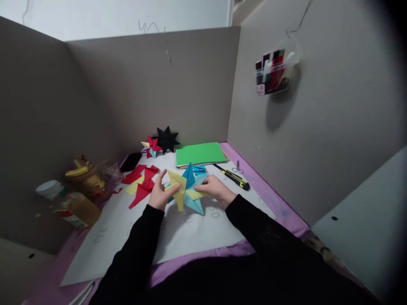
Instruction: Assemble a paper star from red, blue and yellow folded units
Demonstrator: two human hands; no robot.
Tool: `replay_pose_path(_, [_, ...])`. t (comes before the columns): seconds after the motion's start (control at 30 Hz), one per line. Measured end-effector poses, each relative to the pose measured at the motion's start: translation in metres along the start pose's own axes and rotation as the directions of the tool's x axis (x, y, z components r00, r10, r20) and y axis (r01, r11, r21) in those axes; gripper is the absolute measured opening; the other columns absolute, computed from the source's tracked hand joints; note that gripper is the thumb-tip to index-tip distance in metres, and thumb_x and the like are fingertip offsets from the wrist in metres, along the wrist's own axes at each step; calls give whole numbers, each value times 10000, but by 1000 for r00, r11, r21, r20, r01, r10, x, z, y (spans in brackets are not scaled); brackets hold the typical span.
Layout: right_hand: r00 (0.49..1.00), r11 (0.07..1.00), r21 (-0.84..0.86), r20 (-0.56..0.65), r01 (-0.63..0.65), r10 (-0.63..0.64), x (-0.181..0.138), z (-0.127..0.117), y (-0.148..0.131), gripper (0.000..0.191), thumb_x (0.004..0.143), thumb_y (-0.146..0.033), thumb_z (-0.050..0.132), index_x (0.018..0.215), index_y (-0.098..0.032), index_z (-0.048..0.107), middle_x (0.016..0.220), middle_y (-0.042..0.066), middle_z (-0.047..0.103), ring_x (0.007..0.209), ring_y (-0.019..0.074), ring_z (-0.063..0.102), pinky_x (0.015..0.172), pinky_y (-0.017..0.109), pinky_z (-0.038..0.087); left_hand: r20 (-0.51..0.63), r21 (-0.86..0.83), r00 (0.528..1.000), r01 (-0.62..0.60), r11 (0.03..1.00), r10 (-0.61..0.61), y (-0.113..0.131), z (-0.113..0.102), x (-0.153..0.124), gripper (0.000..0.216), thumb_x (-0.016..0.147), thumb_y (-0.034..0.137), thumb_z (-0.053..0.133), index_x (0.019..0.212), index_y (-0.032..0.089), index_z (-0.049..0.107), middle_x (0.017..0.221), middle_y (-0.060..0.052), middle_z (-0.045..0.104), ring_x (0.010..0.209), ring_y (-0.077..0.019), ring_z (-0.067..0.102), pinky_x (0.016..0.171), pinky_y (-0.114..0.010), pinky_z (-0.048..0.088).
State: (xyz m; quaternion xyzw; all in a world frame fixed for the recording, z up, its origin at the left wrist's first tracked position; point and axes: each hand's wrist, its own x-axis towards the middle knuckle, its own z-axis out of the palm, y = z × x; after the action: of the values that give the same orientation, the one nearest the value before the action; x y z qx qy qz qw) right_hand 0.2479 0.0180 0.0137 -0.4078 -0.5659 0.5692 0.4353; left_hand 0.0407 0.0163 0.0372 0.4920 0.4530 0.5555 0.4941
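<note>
left hand point(159, 193) and right hand point(216, 187) both holding a yellow-and-blue origami star point(188, 186), probably small scissors point(238, 167) right of it

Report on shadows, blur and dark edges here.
In the head view, the hanging container casts a soft shadow on the right panel; same view, the bottle at left looks blurred and tilted; same view, the right edge fades to black, while the paper star is clearly outlined.
</note>
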Motion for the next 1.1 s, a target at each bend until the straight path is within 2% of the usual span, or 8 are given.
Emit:
replay_pose_path(0.07, [998,1000,21,-59,-2,3,1,-1,1,235,595,-317,724,721,-120,692,676,29,676,577,141,590,579,262,460,80,-131,992,106,986,-96,0,-3,0,927,493,335,818,1320,227,412,789,-28,680,677,-187,649,627,-301,511])
replay_pose_path(0.1, [997,1000,22,-82,0,2,2,-1,1,223,598,-310,719,707,-119,687,665,27,671,566,135,582,564,254,452,119,-159,983,158,975,-139,-1,-3,0,872,497,349,817,1282,221,459,791,-34,683,671,-186,651,620,-300,513])
replay_pose_path(0.2, [995,1000,11,-101,18,-17,2,-2,0,198,612,-298,708,690,-117,682,663,25,666,563,127,575,556,243,441,153,-129,966,227,965,-207,-4,-1,-3,581,468,329,840,984,143,650,827,-79,696,696,-191,654,638,-295,515])
replay_pose_path(0.27, [996,1000,14,-84,19,-18,1,-1,0,202,610,-300,713,694,-119,685,672,29,668,576,136,583,569,251,449,139,-97,966,234,967,-220,-9,3,-4,469,451,315,850,835,105,684,802,-95,703,690,-192,650,663,-305,514])
replay_pose_path(0.53, [996,999,-33,-78,35,-38,-1,5,0,222,620,-314,710,717,-116,691,716,45,682,605,154,599,583,269,463,12,15,991,133,991,-133,-25,6,0,445,442,380,839,773,108,718,771,-94,719,687,-219,648,679,-345,510])
replay_pose_path(0.73, [996,995,-62,-33,78,-80,-3,5,-3,225,641,-299,689,763,-109,702,727,44,691,640,161,617,610,264,478,170,377,985,-39,925,-28,-11,-8,6,392,526,429,784,757,119,720,814,-95,728,765,-246,659,719,-339,509])
replay_pose_path(0.8, [996,995,-34,-7,92,-93,-4,5,-3,247,641,-298,692,810,-118,707,766,43,699,668,167,628,637,270,485,198,428,980,-75,901,-12,-8,-10,7,390,538,430,777,772,124,720,830,-91,729,780,-249,660,720,-334,510])
replay_pose_path(1.1, [993,993,-5,0,118,-118,-5,8,-7,259,626,-294,702,814,-115,707,832,65,708,686,165,630,657,286,491,168,262,986,-22,965,-23,-21,-7,7,432,523,440,797,797,113,727,818,-100,725,767,-244,662,720,-329,511])
